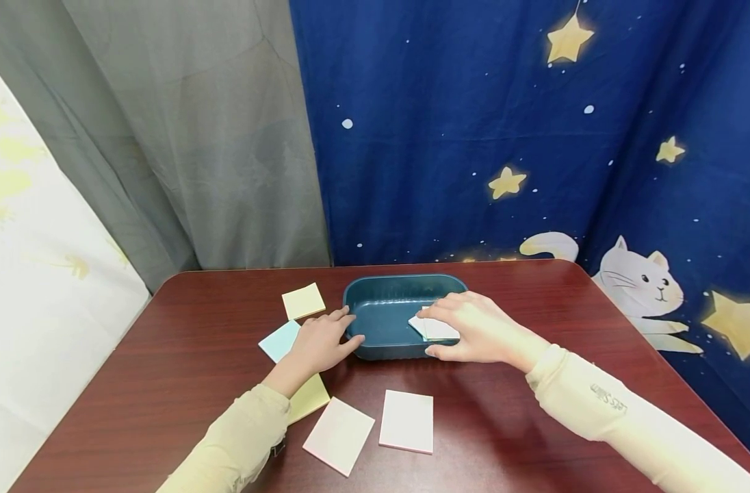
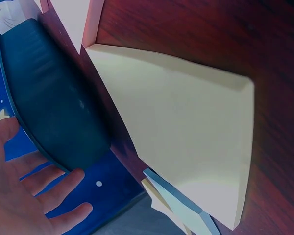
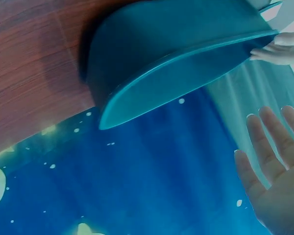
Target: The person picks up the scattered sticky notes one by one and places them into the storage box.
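Observation:
A dark teal basin (image 1: 375, 350) stands near the middle of the table. My left hand (image 1: 322, 340) is at its left end, fingers spread and nearly straight along the rim, the thumb by the front side. Over the right end reaches my right hand (image 1: 482, 329), its fingers loosely extended above a few sticky-note pads (image 1: 439, 330) inside the basin. Whether those fingertips touch the pads I cannot tell. In the right wrist view the right palm (image 3: 284, 186) shows bare, fingers apart. Below my left hand in the left wrist view lies a yellow sticky-note pad (image 2: 181, 122).
Left of the basin are a pale yellow pad (image 1: 304, 301) and a light blue pad (image 1: 279, 340), partly covered by my left hand. Two pinkish-white pads, one left (image 1: 339, 436) and one right (image 1: 407, 421), lie at the front. Curtains hang behind the table (image 1: 196, 370).

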{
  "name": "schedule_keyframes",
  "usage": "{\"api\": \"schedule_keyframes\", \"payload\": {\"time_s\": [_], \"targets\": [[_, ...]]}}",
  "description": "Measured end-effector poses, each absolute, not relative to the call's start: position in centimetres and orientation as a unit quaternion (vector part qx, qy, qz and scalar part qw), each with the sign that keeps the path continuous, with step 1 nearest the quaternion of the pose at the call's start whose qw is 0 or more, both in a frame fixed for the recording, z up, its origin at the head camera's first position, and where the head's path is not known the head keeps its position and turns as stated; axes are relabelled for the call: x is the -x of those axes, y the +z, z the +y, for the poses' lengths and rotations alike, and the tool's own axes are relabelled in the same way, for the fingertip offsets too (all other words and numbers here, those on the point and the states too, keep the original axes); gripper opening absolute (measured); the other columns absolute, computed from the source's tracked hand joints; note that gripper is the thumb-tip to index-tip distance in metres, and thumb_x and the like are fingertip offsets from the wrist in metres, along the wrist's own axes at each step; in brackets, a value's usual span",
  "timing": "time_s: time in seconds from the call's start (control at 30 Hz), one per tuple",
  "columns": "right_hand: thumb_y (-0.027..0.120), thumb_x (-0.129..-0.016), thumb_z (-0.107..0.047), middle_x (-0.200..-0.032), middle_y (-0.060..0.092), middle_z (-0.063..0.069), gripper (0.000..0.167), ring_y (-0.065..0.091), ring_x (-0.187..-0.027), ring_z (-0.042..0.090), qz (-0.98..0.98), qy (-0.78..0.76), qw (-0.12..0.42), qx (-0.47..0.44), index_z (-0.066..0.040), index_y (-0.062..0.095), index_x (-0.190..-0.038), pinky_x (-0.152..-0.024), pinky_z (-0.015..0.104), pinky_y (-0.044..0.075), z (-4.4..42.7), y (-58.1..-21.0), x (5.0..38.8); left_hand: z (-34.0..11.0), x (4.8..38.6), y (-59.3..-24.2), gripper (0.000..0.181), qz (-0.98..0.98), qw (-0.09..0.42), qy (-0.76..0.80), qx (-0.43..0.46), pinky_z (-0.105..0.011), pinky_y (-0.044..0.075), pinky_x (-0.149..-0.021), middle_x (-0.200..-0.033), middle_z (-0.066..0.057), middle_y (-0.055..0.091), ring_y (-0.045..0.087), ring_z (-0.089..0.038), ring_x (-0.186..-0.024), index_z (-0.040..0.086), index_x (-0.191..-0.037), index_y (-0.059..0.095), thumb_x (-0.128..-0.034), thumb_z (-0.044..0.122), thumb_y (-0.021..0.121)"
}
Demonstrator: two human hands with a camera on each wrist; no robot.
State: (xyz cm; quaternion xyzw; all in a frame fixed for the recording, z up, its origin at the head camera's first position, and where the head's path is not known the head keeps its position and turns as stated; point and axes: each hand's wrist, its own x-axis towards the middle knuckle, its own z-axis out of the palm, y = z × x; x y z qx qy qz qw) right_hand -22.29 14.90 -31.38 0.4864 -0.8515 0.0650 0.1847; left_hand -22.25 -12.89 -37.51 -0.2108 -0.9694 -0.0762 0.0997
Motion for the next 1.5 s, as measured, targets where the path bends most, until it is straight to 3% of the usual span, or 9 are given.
{"api": "schedule_keyframes", "payload": {"time_s": [0.4, 0.67, 1.5], "targets": [[0.061, -0.074, -0.050, -0.105, 0.059, -0.006, 0.049, 0.051, -0.100, 0.011, -0.833, 0.074, 0.180, -0.519, -0.017, 0.061, -0.110, -0.085, 0.036, 0.039, 13.6, -31.6, 20.0, -12.9, 22.4, -37.7, 0.051, -0.968, 0.107, -0.073, 0.213, -0.042, 0.044, -0.075, -0.124, -0.012, 0.049, 0.057, -0.027, -0.095, 0.005, -0.116, 0.058, -0.0837, 0.044, 0.053], [0.063, -0.073, -0.048, -0.096, 0.059, -0.007, 0.046, 0.053, -0.091, 0.009, -0.816, 0.071, 0.177, -0.546, -0.018, 0.062, -0.107, -0.078, 0.032, 0.042, 12.6, -32.8, 19.0, -12.8, 22.3, -37.5, 0.050, -0.970, 0.101, -0.074, 0.210, -0.043, 0.044, -0.075, -0.124, -0.012, 0.049, 0.056, -0.028, -0.096, 0.005, -0.116, 0.058, -0.0836, 0.043, 0.054], [0.060, -0.071, -0.053, -0.103, 0.055, -0.012, 0.050, 0.049, -0.094, 0.006, -0.817, 0.036, 0.111, -0.565, -0.021, 0.059, -0.109, -0.072, 0.025, 0.041, 10.7, -38.2, 17.4, -12.7, 22.0, -37.2, 0.051, -0.971, 0.095, -0.081, 0.205, -0.044, 0.043, -0.077, -0.125, -0.012, 0.048, 0.056, -0.027, -0.097, 0.006, -0.117, 0.058, -0.0837, 0.044, 0.053]]}}
